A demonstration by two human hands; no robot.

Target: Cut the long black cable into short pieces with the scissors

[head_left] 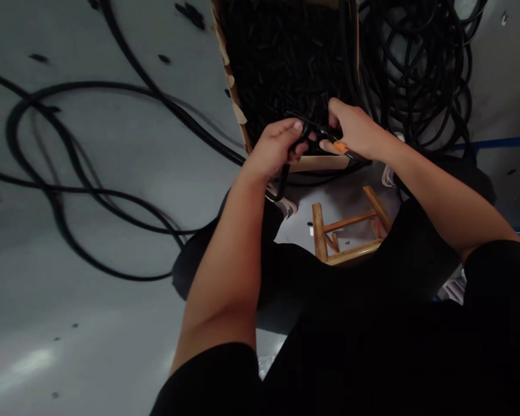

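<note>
My left hand [279,145] is closed around a black cable [283,180] above the near edge of an open cardboard box [320,164]. In my right hand [354,128] is a cutting tool [341,147] with black and orange handles, its dark jaws pointing left toward the cable at my left fingertips. Whether the jaws touch the cable is hard to tell against the dark background. Many short black pieces [281,58] fill the box below and beyond my hands.
Long black cables [91,86] loop over the grey floor at the left. A tangled cable coil [416,75] lies right of the box. Between my legs stands a wooden stool [351,254]. Small black scraps [164,59] dot the floor.
</note>
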